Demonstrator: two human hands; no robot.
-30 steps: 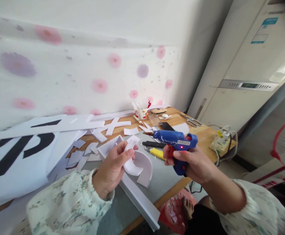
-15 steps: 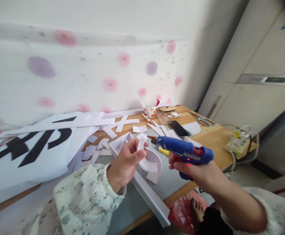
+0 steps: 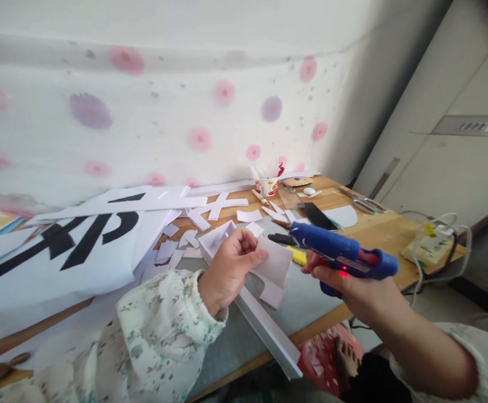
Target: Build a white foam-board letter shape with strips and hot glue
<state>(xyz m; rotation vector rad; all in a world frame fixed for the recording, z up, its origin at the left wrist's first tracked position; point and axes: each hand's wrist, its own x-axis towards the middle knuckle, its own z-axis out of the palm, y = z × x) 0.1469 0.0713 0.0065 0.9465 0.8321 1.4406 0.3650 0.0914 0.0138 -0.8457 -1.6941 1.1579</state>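
Observation:
My left hand (image 3: 229,268) is closed on a curved white foam-board piece (image 3: 274,270), held above the grey mat (image 3: 298,299). My right hand (image 3: 351,285) grips a blue glue gun (image 3: 340,254) with a red light lit on its side. The gun's nozzle points left, close to the top edge of the white piece. A long white foam strip (image 3: 269,333) lies on the mat below my left hand.
White foam scraps (image 3: 185,238), a large white sheet with black strokes (image 3: 67,252), a paper cup (image 3: 267,186), a black phone (image 3: 317,215), scissors (image 3: 364,204) and a power strip with cables (image 3: 431,246) lie on the wooden table (image 3: 378,229). A red basket (image 3: 319,358) sits under the table.
The view has swung left and down. My left hand has turned the white piece so its flat face shows, and the glue gun's nozzle has come closer to it.

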